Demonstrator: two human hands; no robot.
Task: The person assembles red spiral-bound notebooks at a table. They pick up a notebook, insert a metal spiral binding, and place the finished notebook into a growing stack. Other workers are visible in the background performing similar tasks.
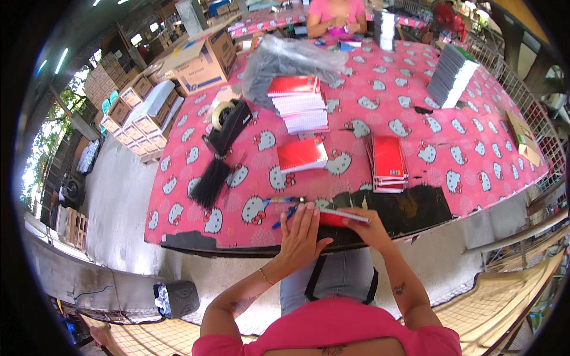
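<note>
Head view: right hand (371, 229) grips red notebook (332, 220), left hand (301, 234) flat, at table edge (237, 250), apart from stacks (304, 108).

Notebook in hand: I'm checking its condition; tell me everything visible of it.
The notebook shows a red face and a white edge, probably paper pages. It looks closed and tilted, over the black patch near the front edge of the table. The left hand touches its left end; the right hand grips its right end.
</note>
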